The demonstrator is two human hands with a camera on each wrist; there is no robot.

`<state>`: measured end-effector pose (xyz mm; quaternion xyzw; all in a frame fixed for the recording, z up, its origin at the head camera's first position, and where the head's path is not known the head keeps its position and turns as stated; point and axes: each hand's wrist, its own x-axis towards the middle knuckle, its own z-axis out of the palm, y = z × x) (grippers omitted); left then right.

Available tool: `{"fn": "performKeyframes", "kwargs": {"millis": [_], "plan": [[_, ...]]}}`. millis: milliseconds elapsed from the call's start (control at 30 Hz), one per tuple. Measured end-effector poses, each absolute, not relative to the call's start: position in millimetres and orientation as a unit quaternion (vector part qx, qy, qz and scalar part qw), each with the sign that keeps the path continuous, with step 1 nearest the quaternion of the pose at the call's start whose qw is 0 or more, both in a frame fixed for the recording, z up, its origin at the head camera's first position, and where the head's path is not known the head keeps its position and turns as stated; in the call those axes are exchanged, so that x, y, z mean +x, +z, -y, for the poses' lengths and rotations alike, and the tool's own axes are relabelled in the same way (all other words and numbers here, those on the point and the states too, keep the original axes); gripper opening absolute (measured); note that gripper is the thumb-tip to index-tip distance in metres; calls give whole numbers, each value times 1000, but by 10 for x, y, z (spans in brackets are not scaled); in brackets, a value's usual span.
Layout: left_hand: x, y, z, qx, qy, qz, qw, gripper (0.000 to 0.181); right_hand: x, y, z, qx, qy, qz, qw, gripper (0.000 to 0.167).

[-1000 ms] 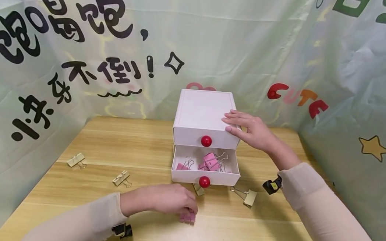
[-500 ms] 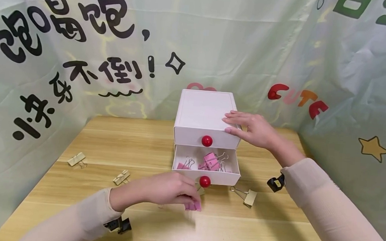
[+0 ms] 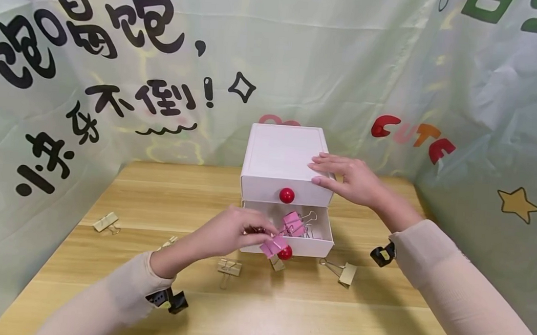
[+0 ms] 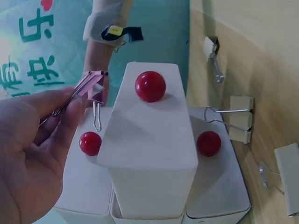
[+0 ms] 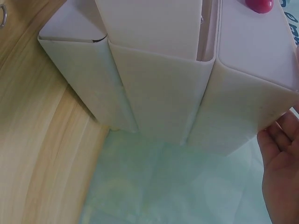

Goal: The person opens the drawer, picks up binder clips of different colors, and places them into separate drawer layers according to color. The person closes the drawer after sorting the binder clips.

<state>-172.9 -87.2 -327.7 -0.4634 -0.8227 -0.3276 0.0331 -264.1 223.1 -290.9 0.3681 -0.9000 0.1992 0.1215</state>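
In the head view my left hand (image 3: 234, 232) pinches a pink binder clip (image 3: 273, 246) at the front left of a pulled-out drawer (image 3: 309, 248). Pink clips (image 3: 294, 224) lie inside that drawer. The left wrist view shows my thumb and fingers (image 4: 70, 112) holding the clip (image 4: 88, 84) by its wire handles, beside the drawer front (image 4: 149, 135). My right hand (image 3: 353, 180) rests with extended fingers on the top right edge of the white cabinet (image 3: 285, 150); the right wrist view shows this hand (image 5: 282, 163) against the cabinet's side (image 5: 243, 107).
Cream binder clips lie on the wooden table (image 3: 287, 317): one at the far left (image 3: 105, 221), one (image 3: 229, 267) below my left hand, one (image 3: 277, 263) under the drawer front, one (image 3: 347, 275) to its right. Another is partly behind my left wrist. A printed curtain (image 3: 330, 63) hangs behind.
My left hand has lifted the pink clip from the table and carried it up and forward to the drawer's front, uncovering a cream clip. My right hand has stayed on the cabinet.
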Motion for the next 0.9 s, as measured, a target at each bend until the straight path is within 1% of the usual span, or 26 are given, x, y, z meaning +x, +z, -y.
{"fn": "performKeyframes", "kwargs": {"millis": [133, 233, 367, 467, 733, 900], "plan": [[-1796, -3233, 855, -400, -367, 840, 23, 16, -2636, -2905, -2229, 369, 199, 899, 125, 43], [-1856, -3218, 826, -369, -386, 845, 18, 15, -2640, -2917, -2228, 368, 201, 899, 127, 42], [-1939, -3230, 779, -352, -373, 858, 33, 15, -2642, -2928, -2223, 370, 205, 897, 127, 43], [-1996, -3247, 743, -355, -344, 868, 46, 15, -2640, -2931, -2223, 371, 208, 896, 127, 43], [-2115, -3337, 658, -407, -223, 882, 77, 13, -2644, -2946, -2226, 372, 212, 895, 129, 43], [-2153, -3377, 648, -417, -207, 883, 59, 15, -2642, -2942, -2230, 369, 216, 895, 129, 43]]}}
